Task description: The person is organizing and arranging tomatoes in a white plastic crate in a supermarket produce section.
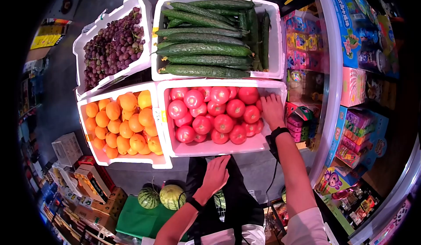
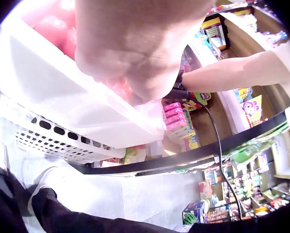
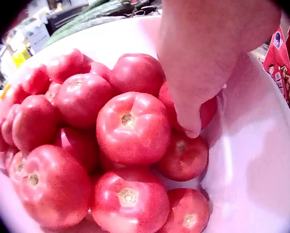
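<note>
A white foam box (image 1: 175,151) of red tomatoes (image 1: 223,123) stands in the middle of the head view. My right hand (image 1: 272,109) reaches into its right end, fingers bent down along the inner wall. In the right wrist view the thumb lies on the side of a tomato (image 3: 209,110), and the hand grips it; the other fingertips are hidden behind the hand. More tomatoes lie close around it. My left hand (image 1: 215,172) hovers at the front wall of the box, holding nothing, its fingers loosely bent. From the left wrist view, this hand (image 2: 130,53) overlaps the box edge.
Foam boxes of cucumbers (image 1: 204,49), grapes (image 1: 115,43) and oranges (image 1: 125,131) adjoin the tomato box. Shelves of packaged sweets (image 1: 302,39) line the right side. Watermelons (image 1: 172,197) and a green cloth (image 1: 136,221) are low at the left. A cable (image 2: 217,150) hangs from the right wrist.
</note>
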Motion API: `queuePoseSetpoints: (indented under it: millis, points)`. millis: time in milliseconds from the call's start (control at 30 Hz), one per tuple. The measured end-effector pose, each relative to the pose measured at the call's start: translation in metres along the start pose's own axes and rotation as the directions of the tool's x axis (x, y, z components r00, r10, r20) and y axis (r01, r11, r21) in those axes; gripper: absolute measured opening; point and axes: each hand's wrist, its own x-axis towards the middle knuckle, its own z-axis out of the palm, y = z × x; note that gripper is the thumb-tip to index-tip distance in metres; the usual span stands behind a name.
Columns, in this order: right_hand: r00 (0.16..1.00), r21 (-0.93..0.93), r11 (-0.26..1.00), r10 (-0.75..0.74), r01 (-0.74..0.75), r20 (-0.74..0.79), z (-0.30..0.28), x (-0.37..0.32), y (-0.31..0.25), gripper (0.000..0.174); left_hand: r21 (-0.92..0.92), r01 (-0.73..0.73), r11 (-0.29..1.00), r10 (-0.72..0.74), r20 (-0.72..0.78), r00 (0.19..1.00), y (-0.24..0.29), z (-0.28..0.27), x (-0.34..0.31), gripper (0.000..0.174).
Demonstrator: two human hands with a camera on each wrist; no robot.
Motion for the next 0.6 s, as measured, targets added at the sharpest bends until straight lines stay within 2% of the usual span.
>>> queuePoseSetpoints:
  millis: [67, 133, 167, 233, 367, 433, 467, 533, 567, 600]
  points:
    - [0.999, -0.021, 1.000, -0.017, 0.016, -0.031, 0.000, 0.000, 0.001, 0.024, 0.005, 0.001, 1.000, -0.001, -0.002, 1.000, 0.000, -0.002, -0.002, 0.060]
    - [0.995, 0.049, 0.999, -0.013, 0.008, 0.099, -0.019, 0.001, 0.002, 0.042, 0.013, -0.003, 1.000, 0.003, 0.009, 1.000, 0.000, -0.003, -0.004, 0.060]
    - [0.995, 0.048, 0.999, -0.013, 0.008, 0.099, -0.021, 0.000, 0.002, 0.042, 0.012, -0.003, 1.000, 0.003, 0.009, 1.000, -0.001, -0.004, -0.004, 0.060]
    - [0.996, 0.063, 0.998, 0.001, -0.006, 0.087, -0.022, -0.003, 0.003, 0.061, 0.033, 0.011, 0.999, -0.011, 0.012, 1.000, -0.002, -0.001, -0.006, 0.060]
    - [0.996, 0.054, 0.998, 0.024, -0.029, 0.084, -0.035, -0.007, 0.006, 0.065, 0.011, -0.008, 1.000, 0.008, -0.012, 1.000, -0.003, -0.001, 0.003, 0.059]
    - [0.990, 0.118, 0.984, 0.130, -0.135, 0.048, -0.044, -0.012, 0.007, 0.074, -0.008, -0.053, 0.999, 0.053, -0.045, 0.998, 0.002, -0.004, 0.012, 0.058]
    - [0.990, 0.119, 0.984, 0.130, -0.135, 0.048, -0.048, -0.014, 0.005, 0.074, -0.007, -0.053, 0.999, 0.053, -0.045, 0.998, 0.003, -0.005, 0.019, 0.058]
    - [0.950, 0.330, 0.909, 0.298, -0.252, -0.094, -0.058, -0.028, -0.001, 0.076, -0.053, -0.091, 0.994, 0.088, -0.063, 0.994, 0.009, -0.008, 0.032, 0.059]
    - [0.950, 0.331, 0.909, 0.298, -0.252, -0.094, -0.058, -0.035, -0.008, 0.076, -0.053, -0.091, 0.994, 0.087, -0.063, 0.994, 0.010, -0.009, 0.038, 0.059]
    - [0.900, 0.550, 0.765, 0.432, -0.335, -0.053, -0.055, -0.043, -0.016, 0.075, -0.106, -0.077, 0.991, 0.069, -0.078, 0.995, 0.011, -0.009, 0.044, 0.057]
